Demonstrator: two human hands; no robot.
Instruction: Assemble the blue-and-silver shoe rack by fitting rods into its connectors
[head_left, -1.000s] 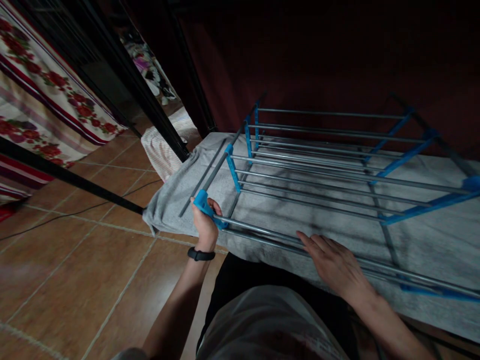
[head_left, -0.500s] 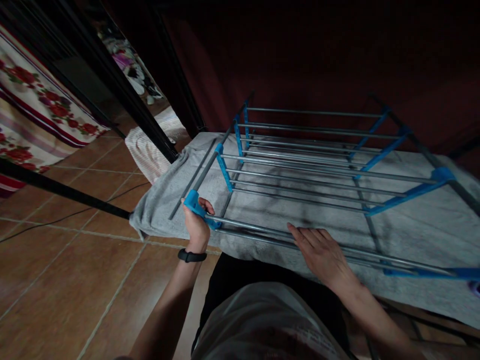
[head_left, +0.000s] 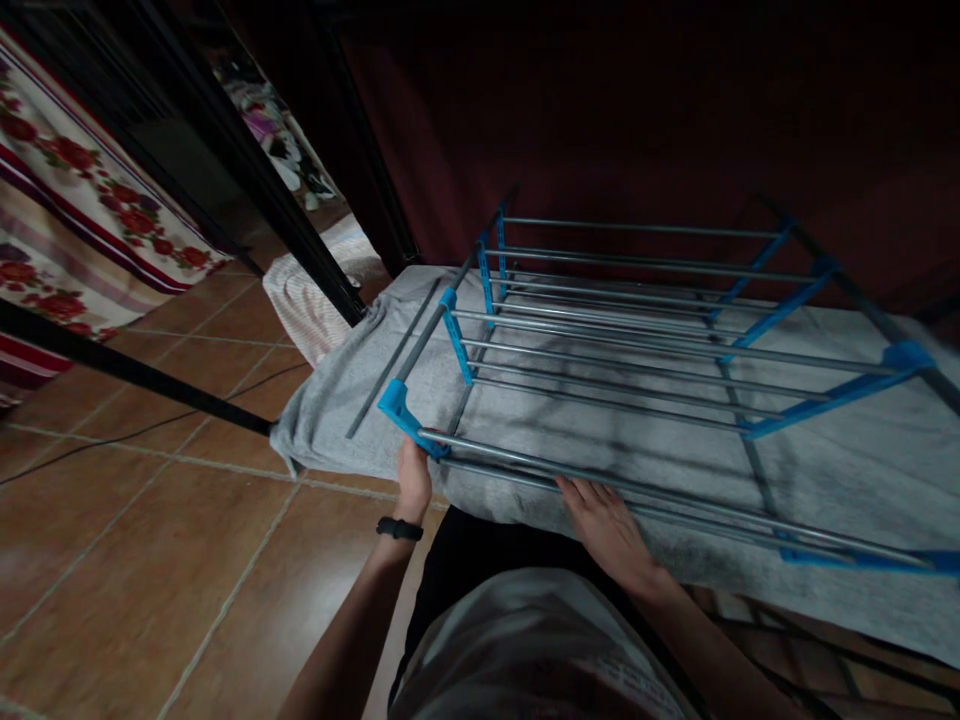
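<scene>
A rack of grey metal tubes joined by blue plastic brackets stands tilted on a grey cloth. My left hand, with a black band at the wrist, is closed around the lower part of the front left blue bracket; most of its fingers are hidden behind it. Along the front, my right hand lies with fingers extended against the lower front tube, their tips partly under the tubes. A loose-ended grey tube extends along the rack's left side.
Behind the rack rises a dark red panel. Black metal bars cross at the left, above the tiled floor and a thin black cable. A floral curtain hangs at the far left, near a striped cloth.
My left hand has slid from the top of the front left bracket down to its lower part. My right hand has drawn back from the upper front tube toward the lower one.
</scene>
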